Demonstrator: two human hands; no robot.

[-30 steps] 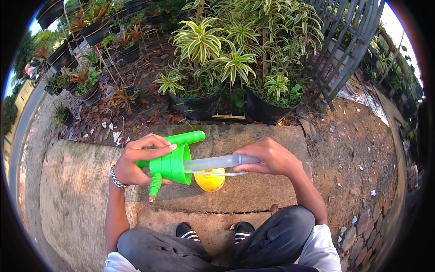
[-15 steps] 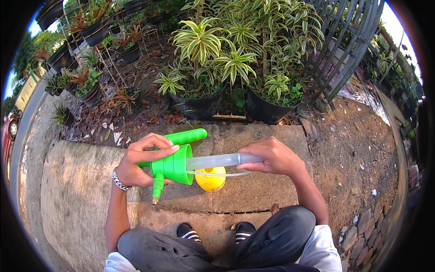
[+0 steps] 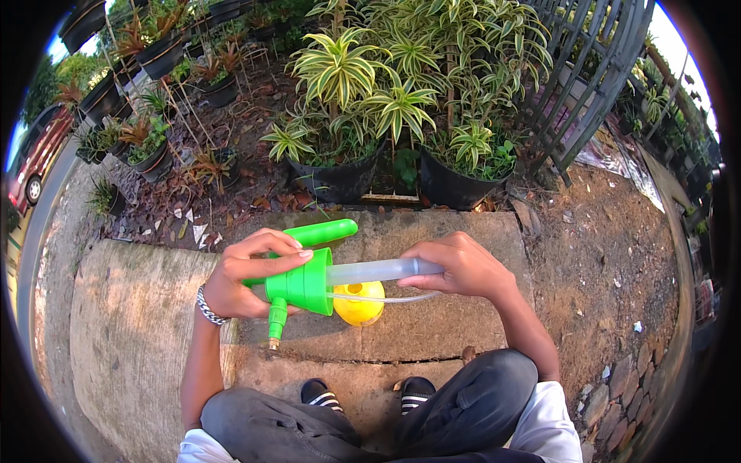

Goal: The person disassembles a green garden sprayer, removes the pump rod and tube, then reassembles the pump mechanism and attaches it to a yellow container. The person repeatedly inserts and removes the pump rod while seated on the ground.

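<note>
My left hand is wrapped round a green sprayer head, tilted on its side. Its green handle points up and right, and its nozzle with a brass-coloured tip hangs downward. From the head's wide collar a translucent pump tube runs to the right. Round the tube's far end my right hand is closed. A thin clear hose extends below the tube toward that hand. Beneath them a yellow sprayer bottle stands on the concrete, its open neck facing up.
Concrete slabs lie under my sandalled feet. Ahead stand black pots of striped-leaf plants, with a slatted fence to their right. More potted plants are at the left, and a red car is on the road beyond.
My left hand and the green sprayer head have shifted slightly right, closer to my right hand, so less of the tube shows. The red car has come further into view.
</note>
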